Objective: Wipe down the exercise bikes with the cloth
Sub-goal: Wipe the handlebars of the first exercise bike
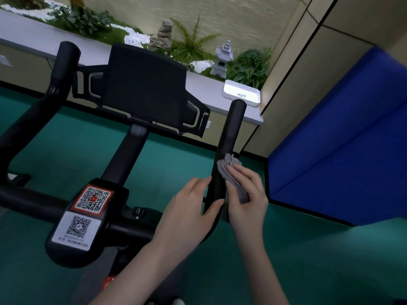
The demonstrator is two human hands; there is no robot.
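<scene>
The cloth (223,167) is a small grey rag, soft and light by the look of it. It bunches freely, so I judge it will skid along the bar unless I keep it pressed flat and wrapped partway round. It sits at about 4 o'clock from the middle of the view, against the right side of the right handlebar horn (231,133), low on the bar. The horn looks stiff and matt, fixed to the exercise bike (123,159), so it should be good to brace against.

The right hand (248,199) comes in from 6 o'clock with its fingers curled over the bunched cloth, pressing it to the bar. One edge of the rag sticks out toward 12 o'clock past the fingertips. The left hand (187,208) is at 9 o'clock of the cloth, across the horn. Its thumb lies over the front and its forefinger along the side, gripping the bar. The best hold, I think, is the whole wad in the palm.
</scene>
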